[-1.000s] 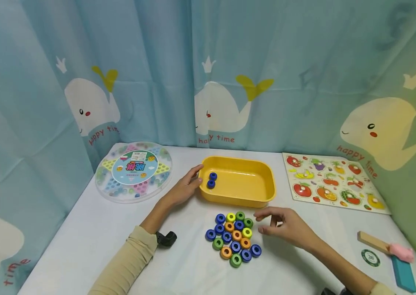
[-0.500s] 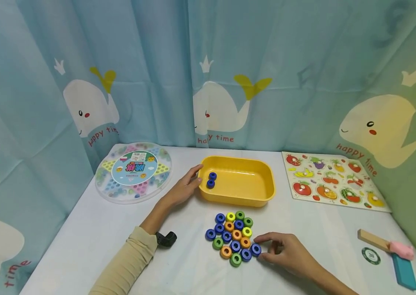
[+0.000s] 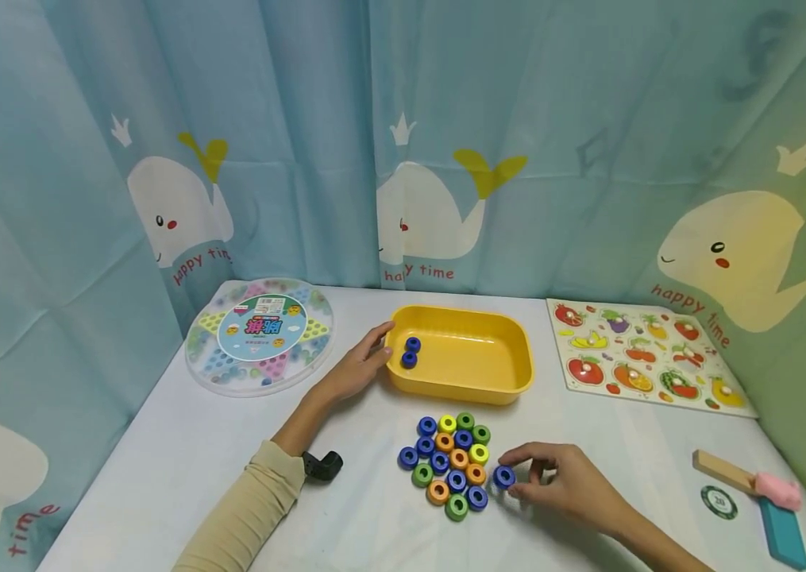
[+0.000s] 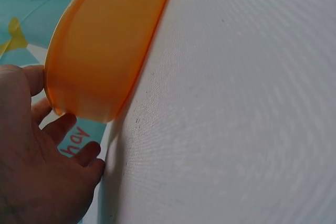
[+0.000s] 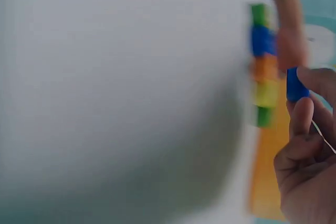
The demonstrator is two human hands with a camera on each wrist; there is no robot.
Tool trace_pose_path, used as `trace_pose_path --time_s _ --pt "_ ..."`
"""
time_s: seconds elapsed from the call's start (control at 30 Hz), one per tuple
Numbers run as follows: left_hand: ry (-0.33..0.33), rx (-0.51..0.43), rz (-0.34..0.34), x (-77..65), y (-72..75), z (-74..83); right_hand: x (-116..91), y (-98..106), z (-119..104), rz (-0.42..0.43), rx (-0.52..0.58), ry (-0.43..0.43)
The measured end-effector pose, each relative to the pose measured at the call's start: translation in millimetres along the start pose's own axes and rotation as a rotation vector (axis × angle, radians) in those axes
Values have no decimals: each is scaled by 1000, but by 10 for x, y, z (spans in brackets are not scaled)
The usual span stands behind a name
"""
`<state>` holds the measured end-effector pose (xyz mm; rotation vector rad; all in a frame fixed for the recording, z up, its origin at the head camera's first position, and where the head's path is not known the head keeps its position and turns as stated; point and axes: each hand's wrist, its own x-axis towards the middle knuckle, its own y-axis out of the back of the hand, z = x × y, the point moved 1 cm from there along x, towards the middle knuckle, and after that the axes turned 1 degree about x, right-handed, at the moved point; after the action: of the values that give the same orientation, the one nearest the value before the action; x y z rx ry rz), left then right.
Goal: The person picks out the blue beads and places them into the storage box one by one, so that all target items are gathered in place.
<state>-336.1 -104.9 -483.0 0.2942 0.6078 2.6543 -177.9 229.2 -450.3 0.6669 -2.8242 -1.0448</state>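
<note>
My left hand [image 3: 357, 369] grips the left end of a yellow plastic tray [image 3: 474, 391] by its rim. Two blue beads [image 3: 410, 353] lie inside it near that end. Between thumb and fingertips, my right hand [image 3: 568, 486] pinches a blue bead [image 3: 504, 477], just to the right of a cluster of thick ring-shaped beads [image 3: 459, 459] in blue, green, orange and yellow. The right wrist view shows the pinched bead from the side, its lower part partly hidden by a finger. Close up in the left wrist view, fingers touch the tray's end wall [image 4: 84, 77].
A round Chinese checkers box [image 3: 260, 338] lies at the back left. A wooden fruit puzzle board [image 3: 649, 357] is at the back right. Near the right edge sit a wooden stick [image 3: 724, 470], a pink piece [image 3: 777, 490], a teal block [image 3: 784, 534] and a poker chip [image 3: 719, 502].
My right hand has come down toward the front to the outermost blue bead, pinched it and drawn it slightly right, apart from the cluster. My left hand stays at the tray.
</note>
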Motion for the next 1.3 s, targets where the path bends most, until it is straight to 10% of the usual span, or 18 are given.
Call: trace_pose_path --time_s 0.43,0.7,1.3 --pt "-31 7 -16 -157 85 285 1193 651 -469 95 146 108" --pt "-19 6 5 -18 -24 -35 2079 458 -221 90 -16 47" --pt "3 25 3 13 -9 -42 2452 211 -15 -7 23 -32"
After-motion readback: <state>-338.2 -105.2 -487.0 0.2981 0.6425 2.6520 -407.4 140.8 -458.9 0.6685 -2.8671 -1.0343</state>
